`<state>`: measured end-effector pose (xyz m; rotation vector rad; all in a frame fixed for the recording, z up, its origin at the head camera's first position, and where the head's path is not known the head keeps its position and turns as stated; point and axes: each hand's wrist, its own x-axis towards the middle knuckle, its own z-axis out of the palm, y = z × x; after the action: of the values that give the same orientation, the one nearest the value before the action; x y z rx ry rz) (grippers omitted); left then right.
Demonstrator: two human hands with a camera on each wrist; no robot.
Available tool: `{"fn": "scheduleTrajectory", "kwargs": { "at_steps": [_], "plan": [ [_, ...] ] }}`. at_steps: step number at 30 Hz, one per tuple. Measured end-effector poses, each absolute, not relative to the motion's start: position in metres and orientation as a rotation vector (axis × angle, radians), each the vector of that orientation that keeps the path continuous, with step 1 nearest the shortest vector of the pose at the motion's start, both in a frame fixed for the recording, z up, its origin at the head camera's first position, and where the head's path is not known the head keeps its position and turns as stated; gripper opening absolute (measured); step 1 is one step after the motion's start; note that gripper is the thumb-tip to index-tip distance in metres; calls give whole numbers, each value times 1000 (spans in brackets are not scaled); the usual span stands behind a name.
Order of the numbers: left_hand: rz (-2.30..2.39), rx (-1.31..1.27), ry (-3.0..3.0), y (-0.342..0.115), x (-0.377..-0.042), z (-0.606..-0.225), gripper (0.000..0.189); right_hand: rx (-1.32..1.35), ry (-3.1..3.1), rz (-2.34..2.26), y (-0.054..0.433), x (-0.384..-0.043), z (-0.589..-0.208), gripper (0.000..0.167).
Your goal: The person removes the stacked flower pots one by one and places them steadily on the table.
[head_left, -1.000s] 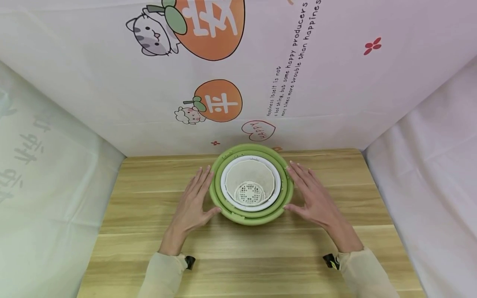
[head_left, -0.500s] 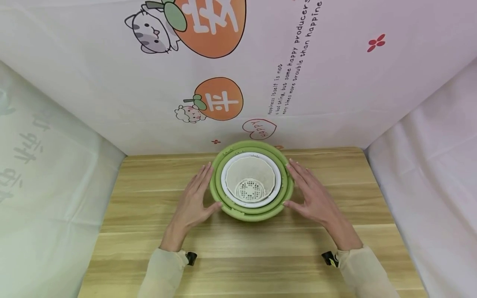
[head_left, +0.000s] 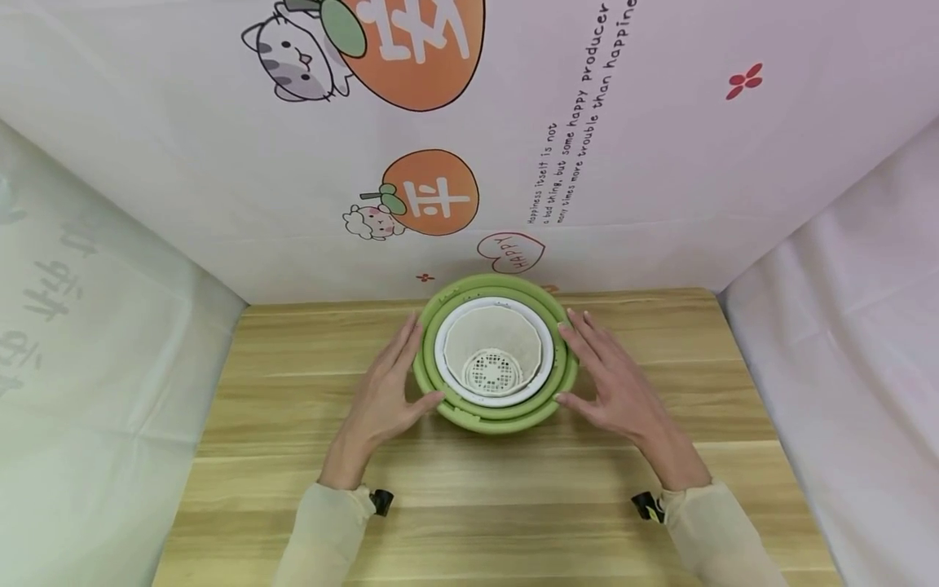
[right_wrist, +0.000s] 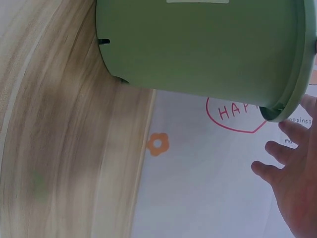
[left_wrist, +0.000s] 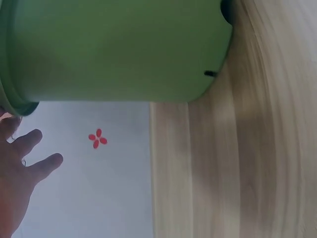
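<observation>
Several round plant pots sit nested together near the table's back edge. The green outer pot [head_left: 499, 425] surrounds another green rim, a white pot [head_left: 484, 302] and a cream pot [head_left: 487, 330] with a grid of holes in its bottom. My left hand [head_left: 385, 399] touches the outer rim from the left, fingers extended, thumb lapping over the near side. Opposite it, my right hand [head_left: 619, 391] rests its fingertips and thumb on the rim. Both wrist views show the smooth green wall [left_wrist: 114, 49] upright above the wood, with fingers [right_wrist: 267, 173] spread below the rim.
A wood-grain table [head_left: 499, 505] lies under the pots. Right behind them rises a white printed cloth wall [head_left: 623, 253], with cloth sides at left [head_left: 110, 326] and right [head_left: 844, 326]. A pale label [right_wrist: 198, 1] is on the green pot.
The view has tilted slightly, so the pots and wall prints sit a little higher. My left thumb has slid further over the rim; my right fingertips have shifted slightly inward over it.
</observation>
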<state>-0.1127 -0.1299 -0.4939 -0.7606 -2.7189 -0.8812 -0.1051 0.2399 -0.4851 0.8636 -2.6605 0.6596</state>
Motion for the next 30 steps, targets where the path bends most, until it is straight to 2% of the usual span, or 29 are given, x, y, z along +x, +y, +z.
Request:
{"fn": "scheduleTrajectory", "kwargs": {
  "at_steps": [20,30],
  "plan": [
    [-1070,-781,-2722,-109,-129,-490,102,1024,-2584,611,226,-114,-475,86],
    [-1178,-793,-2634,-108,-137,-498,108,1133,-2580,524,207,-118,-468,83]
  ]
}}
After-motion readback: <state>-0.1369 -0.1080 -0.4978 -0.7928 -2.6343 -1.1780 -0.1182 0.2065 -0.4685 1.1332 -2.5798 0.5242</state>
